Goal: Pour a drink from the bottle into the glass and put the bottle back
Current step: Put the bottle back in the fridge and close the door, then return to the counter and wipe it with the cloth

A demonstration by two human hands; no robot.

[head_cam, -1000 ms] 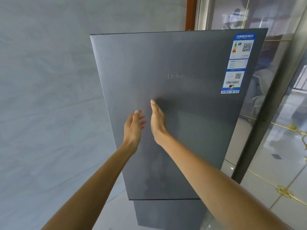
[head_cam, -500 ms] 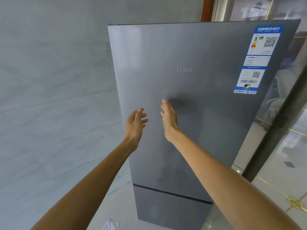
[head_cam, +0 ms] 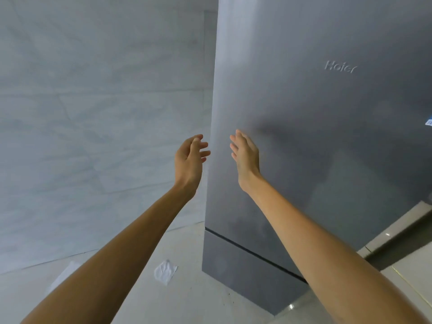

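Grey brushed-metal fridge door point(head_cam: 315, 160): stiff, smooth, no handle seen; hold is best taken at its left edge. Beside that edge the left hand point(head_cam: 190, 157) is spread, the right hand point(head_cam: 245, 155) flat at the face; nothing is held. No bottle or glass is seen. Swing room is judged tight, with the wall point(head_cam: 93, 113) near.

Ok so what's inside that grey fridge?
Nothing inside shows: the fridge is shut, its doors covering the contents. Only its grey front is visible, left hand by the door's edge, right hand at its face.
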